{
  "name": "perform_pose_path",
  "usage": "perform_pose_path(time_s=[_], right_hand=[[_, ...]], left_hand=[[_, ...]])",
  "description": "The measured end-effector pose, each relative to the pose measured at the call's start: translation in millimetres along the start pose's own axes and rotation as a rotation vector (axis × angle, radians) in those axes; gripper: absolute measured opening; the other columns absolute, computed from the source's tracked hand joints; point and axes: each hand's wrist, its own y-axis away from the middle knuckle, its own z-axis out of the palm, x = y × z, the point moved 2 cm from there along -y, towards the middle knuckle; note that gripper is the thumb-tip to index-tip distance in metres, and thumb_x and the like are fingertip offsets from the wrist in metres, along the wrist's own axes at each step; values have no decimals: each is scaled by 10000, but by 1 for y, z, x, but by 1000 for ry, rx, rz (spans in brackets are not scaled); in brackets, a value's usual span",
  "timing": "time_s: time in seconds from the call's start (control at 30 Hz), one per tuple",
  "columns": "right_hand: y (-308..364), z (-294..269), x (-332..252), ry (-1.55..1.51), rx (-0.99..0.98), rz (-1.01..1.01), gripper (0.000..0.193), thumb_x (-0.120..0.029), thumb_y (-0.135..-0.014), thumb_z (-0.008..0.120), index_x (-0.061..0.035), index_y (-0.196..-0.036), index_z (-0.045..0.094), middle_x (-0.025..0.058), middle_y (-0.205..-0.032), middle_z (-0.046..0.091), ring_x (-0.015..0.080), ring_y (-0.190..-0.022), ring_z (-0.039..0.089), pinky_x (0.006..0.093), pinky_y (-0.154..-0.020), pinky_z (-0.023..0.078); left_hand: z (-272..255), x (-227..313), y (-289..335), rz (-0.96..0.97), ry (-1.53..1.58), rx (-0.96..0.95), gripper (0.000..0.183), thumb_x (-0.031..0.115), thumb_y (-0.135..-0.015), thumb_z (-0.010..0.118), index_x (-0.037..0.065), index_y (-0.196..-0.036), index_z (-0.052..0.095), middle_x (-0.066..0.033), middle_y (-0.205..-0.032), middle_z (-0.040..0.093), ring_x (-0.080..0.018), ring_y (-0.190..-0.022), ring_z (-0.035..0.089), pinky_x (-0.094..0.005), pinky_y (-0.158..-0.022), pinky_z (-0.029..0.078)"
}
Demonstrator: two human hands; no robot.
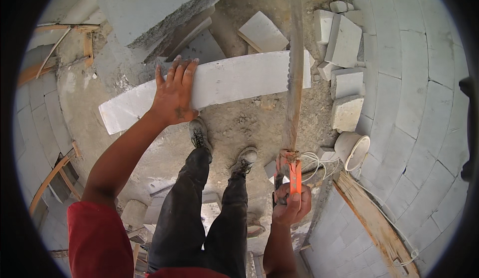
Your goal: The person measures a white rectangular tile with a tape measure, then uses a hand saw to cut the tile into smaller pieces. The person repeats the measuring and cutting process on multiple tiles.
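Note:
A long white aerated concrete block lies crosswise in front of my feet. My left hand rests on its left part, fingers spread and stretched over the top face. In my right hand is the orange and black handle of a large hand saw. The toothed blade points away from me and crosses the block near its right end, with the teeth facing left. Whether the blade has cut into the block, I cannot tell.
A big grey block is at the far left, with a loose white piece beyond the long block. Several offcuts line the right wall. A white bucket, cable and wooden plank lie right.

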Motion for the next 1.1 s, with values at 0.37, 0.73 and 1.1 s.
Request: perform_pose_path(time_s=[0.37,0.73,1.1], right_hand=[[-49,29,19,-78,-260,-56,219,-203,-932,555,3,-857,546,-2,-599,499,40,-523,418,220,-475,335],[-34,24,52,-99,-260,-85,228,-208,-922,558,11,-860,557,6,-558,497,55,-507,441,232,-467,348],[-21,21,67,-43,-225,-82,265,-244,-937,529,8,-862,556,22,-583,504,84,-502,459,248,-460,346]], left_hand=[[16,81,-74,-307,335,478,456,493,-918,464,136,-1003,736,-122,-879,710,-267,-924,646,-430,-919,357],[17,84,-76,-377,268,389,545,495,-971,358,105,-887,730,-148,-826,698,-313,-846,645,-444,-882,384],[17,84,-77,-384,262,380,543,500,-970,350,130,-916,743,-143,-780,692,-303,-838,649,-436,-893,381]])
